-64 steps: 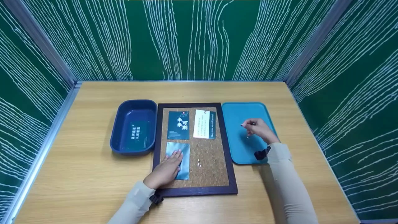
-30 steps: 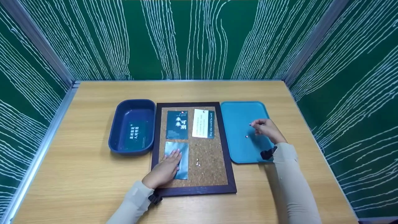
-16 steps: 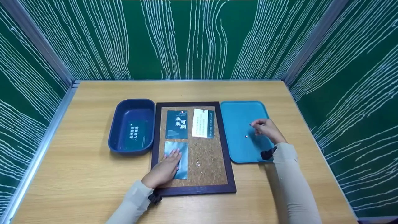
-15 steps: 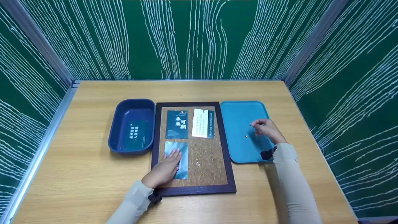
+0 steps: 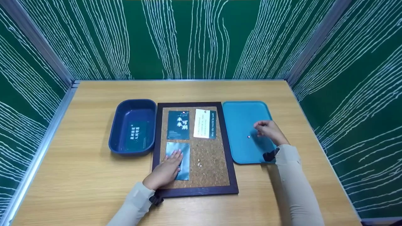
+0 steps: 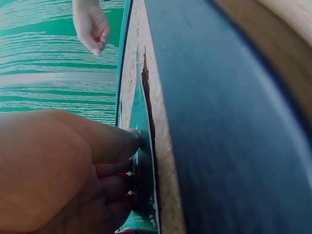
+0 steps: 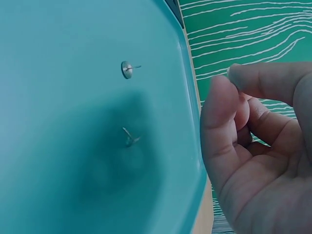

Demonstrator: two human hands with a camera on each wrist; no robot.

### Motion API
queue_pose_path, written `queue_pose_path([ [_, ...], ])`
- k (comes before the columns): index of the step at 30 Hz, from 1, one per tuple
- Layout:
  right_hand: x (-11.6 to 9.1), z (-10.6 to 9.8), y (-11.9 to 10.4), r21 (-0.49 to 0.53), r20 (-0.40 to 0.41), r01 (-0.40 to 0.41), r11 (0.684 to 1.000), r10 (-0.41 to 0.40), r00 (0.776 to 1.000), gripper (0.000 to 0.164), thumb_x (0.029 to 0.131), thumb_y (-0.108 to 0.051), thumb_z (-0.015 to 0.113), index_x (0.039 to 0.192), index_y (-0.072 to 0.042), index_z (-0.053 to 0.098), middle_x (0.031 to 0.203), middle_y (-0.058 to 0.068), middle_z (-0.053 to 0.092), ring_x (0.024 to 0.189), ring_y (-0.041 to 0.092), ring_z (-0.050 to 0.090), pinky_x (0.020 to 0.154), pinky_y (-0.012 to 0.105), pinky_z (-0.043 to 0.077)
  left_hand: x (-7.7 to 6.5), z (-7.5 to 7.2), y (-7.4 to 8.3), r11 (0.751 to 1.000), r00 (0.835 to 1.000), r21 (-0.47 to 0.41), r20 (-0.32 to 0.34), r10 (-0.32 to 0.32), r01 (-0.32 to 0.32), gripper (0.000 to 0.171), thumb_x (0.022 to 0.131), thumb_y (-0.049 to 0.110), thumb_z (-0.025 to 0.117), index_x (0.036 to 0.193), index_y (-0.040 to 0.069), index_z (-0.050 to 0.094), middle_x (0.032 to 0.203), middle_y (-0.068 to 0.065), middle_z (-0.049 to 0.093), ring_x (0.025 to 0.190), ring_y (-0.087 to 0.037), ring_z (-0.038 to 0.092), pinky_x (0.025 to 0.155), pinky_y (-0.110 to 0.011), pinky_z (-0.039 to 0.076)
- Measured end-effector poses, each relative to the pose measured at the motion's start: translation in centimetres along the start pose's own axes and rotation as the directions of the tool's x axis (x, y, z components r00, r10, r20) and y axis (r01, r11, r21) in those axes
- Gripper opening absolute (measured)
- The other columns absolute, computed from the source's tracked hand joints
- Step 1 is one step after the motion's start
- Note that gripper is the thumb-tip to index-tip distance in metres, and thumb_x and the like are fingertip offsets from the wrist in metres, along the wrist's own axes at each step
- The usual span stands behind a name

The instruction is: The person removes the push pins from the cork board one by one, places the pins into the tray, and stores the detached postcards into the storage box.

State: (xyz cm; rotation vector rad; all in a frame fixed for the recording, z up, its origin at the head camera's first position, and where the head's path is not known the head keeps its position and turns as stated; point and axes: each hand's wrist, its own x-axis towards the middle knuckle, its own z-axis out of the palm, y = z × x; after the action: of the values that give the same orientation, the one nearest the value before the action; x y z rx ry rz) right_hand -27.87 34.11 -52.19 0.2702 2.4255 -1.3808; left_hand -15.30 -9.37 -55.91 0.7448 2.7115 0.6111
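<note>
In the head view my left hand rests with fairly straight fingers on a shiny teal card at the lower left of the cork board. The left wrist view shows its thumb at the card's edge. Over the blue-green tray, my right hand pinches thumb and index fingertips together. A tiny thumbtack glints there in the earlier frames; now the fingertips mostly hide it. On the tray, the right wrist view shows one thumbtack lying point up and another thumbtack in the hand's shadow.
A teal card and a white-and-teal card lie on the board's upper half, each with a tack-like dot at its top. Several clear or shiny bits sit on the cork. Left of it, a navy bin holds another card.
My right hand has shifted slightly right, uncovering a thumbtack on the tray, then stayed put. The glint at its fingertips no longer shows clearly. The left hand stays on the card.
</note>
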Motion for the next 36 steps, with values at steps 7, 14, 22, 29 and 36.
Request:
queue_pose_path([
  [7, 0.0, 0.0, 0.5, 0.001, 0.006, -0.016, 1.0, 0.016, 1.0, 0.035, 0.1, -0.029, 0.049, 0.122, -0.001, 0.053, 0.119, 0.016, 0.05, 0.095, 0.022, 0.054, 0.087, 0.032, 0.052, 0.0, -0.1, -0.1, 1.0, 1.0, -0.01, 0.016, -0.003, 0.003, 0.053, 0.102, 0.018, 0.044, 0.149, -0.001, 0.029, 0.158, -0.018, 0.023, 0.146, -0.035, 0.02, 0.119, -0.055, 0.017],
  [14, 0.4, 0.2, 1.0, 0.01, 0.005, -0.015, 1.0, 0.015, 1.0, 0.033, 0.1, -0.026, 0.049, 0.121, 0.0, 0.054, 0.112, 0.013, 0.052, 0.087, 0.02, 0.057, 0.079, 0.028, 0.054, 0.1, 0.0, -0.1, 1.0, 0.999, -0.008, 0.032, -0.021, 0.022, 0.054, 0.103, 0.021, 0.042, 0.15, 0.001, 0.027, 0.159, -0.015, 0.02, 0.147, -0.032, 0.018, 0.119, -0.054, 0.016],
  [22, 0.6, 0.2, 1.4, 0.029, -0.014, 0.023, 0.999, -0.022, 1.0, 0.032, 0.1, -0.024, 0.049, 0.118, 0.001, 0.055, 0.108, 0.012, 0.054, 0.081, 0.014, 0.056, 0.077, 0.026, 0.056, 0.0, 0.0, 0.0, 1.0, 1.0, -0.016, 0.01, -0.007, 0.007, 0.053, 0.102, 0.018, 0.044, 0.149, -0.001, 0.029, 0.158, -0.017, 0.022, 0.147, -0.034, 0.019, 0.119, -0.054, 0.016],
  [29, 0.7, 0.3, 1.6, 0.041, -0.051, 0.039, 0.998, -0.037, 0.998, 0.034, 0.1, -0.028, 0.051, 0.119, -0.001, 0.056, 0.109, 0.009, 0.054, 0.083, 0.014, 0.057, 0.073, 0.022, 0.055, -0.1, 0.0, 0.0, 1.0, 1.0, -0.029, 0.005, -0.007, 0.007, 0.052, 0.102, 0.017, 0.043, 0.149, -0.001, 0.029, 0.158, -0.017, 0.022, 0.147, -0.034, 0.019, 0.119, -0.054, 0.016],
  [36, 0.9, 0.6, 1.6, 0.074, -0.073, 0.026, 0.997, -0.021, 0.997, 0.042, 0.098, -0.035, 0.053, 0.122, -0.001, 0.057, 0.106, 0.009, 0.054, 0.079, 0.012, 0.059, 0.073, 0.023, 0.056, 0.0, 0.0, -0.2, 1.0, 1.0, -0.02, 0.014, -0.015, 0.015, 0.053, 0.102, 0.019, 0.042, 0.15, 0.0, 0.027, 0.159, -0.016, 0.02, 0.147, -0.033, 0.018, 0.119, -0.054, 0.015],
])
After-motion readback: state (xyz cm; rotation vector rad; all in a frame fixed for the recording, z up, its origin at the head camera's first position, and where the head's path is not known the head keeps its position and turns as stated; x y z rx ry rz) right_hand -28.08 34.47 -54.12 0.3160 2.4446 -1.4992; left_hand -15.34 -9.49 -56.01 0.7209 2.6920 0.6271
